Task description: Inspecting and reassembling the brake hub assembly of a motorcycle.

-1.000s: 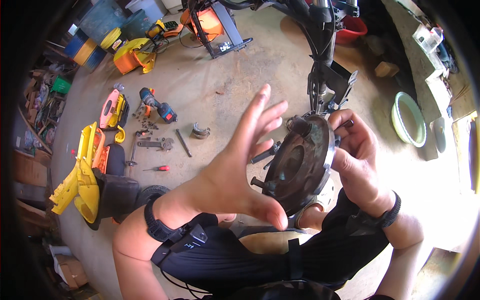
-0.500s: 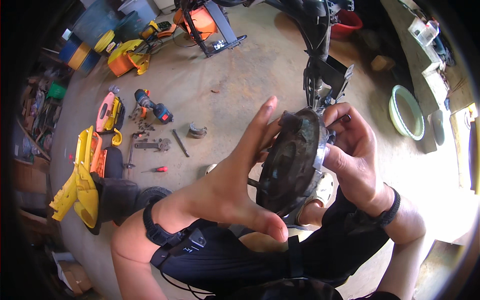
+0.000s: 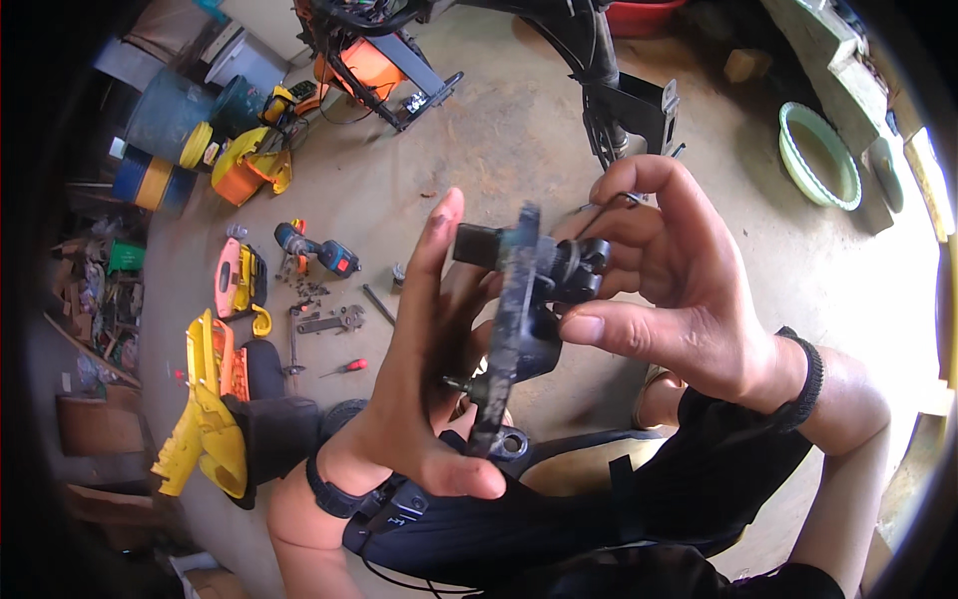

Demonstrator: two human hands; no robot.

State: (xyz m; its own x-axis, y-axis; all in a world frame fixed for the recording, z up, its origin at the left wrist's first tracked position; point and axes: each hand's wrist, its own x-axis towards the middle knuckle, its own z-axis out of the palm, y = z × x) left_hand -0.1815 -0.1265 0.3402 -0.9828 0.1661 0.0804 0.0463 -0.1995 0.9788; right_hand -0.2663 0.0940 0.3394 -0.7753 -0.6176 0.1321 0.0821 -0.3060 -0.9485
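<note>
Concrete floor (image 3: pixel 479 140), scattered with parts. Black vehicle frame (image 3: pixel 589 50) at top, reaching down toward the right hand in view. Yellow panel (image 3: pixel 205 424) on the floor, left. Pale green basin (image 3: pixel 810 182), upper right. Left hand (image 3: pixel 414 399): fingers spread and partly behind the metal plate (image 3: pixel 509 339), thumb by its lower rim; cannot tell whether it bears on the plate. Right hand (image 3: pixel 689 309): grasping the fittings on the plate's right side, thumb tip against them, fingers curled. Plate: aloft between the hands, edge-on to view, near upright. Drill (image 3: pixel 314 250) on floor, left; below it, wrench (image 3: pixel 324 321); then red-handled screwdriver (image 3: pixel 354 366), smallest noted.
</note>
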